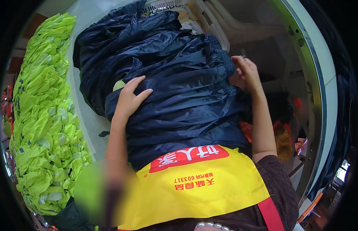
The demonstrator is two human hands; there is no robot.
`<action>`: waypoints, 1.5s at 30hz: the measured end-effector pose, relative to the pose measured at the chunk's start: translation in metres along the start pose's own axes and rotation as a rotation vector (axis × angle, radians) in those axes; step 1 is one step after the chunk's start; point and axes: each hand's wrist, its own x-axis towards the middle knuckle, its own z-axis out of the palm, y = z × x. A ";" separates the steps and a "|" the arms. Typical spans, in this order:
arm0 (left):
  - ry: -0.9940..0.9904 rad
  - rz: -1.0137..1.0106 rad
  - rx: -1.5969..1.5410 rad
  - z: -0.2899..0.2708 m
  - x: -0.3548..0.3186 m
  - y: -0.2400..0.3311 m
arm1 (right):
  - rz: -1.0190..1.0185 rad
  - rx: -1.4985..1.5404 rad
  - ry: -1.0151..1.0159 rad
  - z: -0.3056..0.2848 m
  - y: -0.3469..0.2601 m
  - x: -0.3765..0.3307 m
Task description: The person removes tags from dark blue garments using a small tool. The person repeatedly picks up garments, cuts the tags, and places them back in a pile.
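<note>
A big heap of dark navy rain garments [179, 88] lies on a pale table in front of me. My left hand [129, 99] rests flat on the heap's left side, fingers spread over the shiny fabric. My right hand [246, 73] is at the heap's right edge, fingers closed on the gathered elastic hem of the top navy garment. A small patch of lime fabric [118, 84] peeks out just left of my left hand. I wear a yellow apron [194, 184] with a red patch.
A long pile of folded lime-green reflective vests [44, 115] runs down the left. The pale table [84, 127] shows between it and the navy heap. White plastic crates [202, 15] stand behind. Orange and red items [281, 134] lie low at the right, beside a grey frame [315, 77].
</note>
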 end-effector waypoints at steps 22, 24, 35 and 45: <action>-0.019 -0.403 -1.126 -0.022 -0.002 0.065 | -0.093 0.183 -0.019 0.003 -0.007 -0.001; -0.113 -0.527 -1.035 -0.024 -0.001 0.084 | -0.125 0.240 -0.058 -0.006 -0.004 -0.003; -0.467 -0.233 -0.764 -0.011 -0.023 0.099 | -0.119 -0.471 -0.111 -0.053 -0.019 -0.041; -1.376 0.111 -0.350 0.043 -0.023 0.161 | -0.548 -0.818 -0.359 0.069 -0.053 0.058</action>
